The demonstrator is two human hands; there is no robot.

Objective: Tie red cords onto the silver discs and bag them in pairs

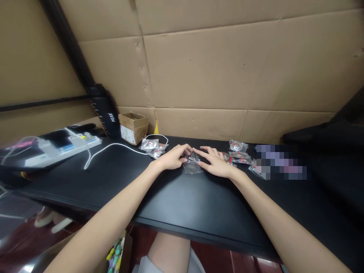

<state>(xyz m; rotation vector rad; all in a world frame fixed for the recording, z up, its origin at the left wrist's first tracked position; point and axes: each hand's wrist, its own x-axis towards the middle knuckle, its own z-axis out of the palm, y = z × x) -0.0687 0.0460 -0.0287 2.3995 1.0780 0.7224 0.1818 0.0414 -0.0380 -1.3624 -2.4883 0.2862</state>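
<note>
A clear plastic bag [193, 167] lies on the black table [182, 201] between my two hands. My left hand [176, 157] touches its left side, with thumb and index finger curved around the edge. From the right, my right hand [214, 163] rests its spread fingers at the bag's right edge. What the bag holds is too small to tell. Just beyond my right hand lie several small clear packets [240, 158] with red marks. More such packets [150, 146] form a small pile to the left of my left hand.
A small open cardboard box [133, 127] and a black bottle-like object [106, 113] stand at the back left. White cables [113, 144] run to a power strip [65, 149]. Cardboard panels [199, 76] rise behind the table. Dark fabric [338, 163] is at the right.
</note>
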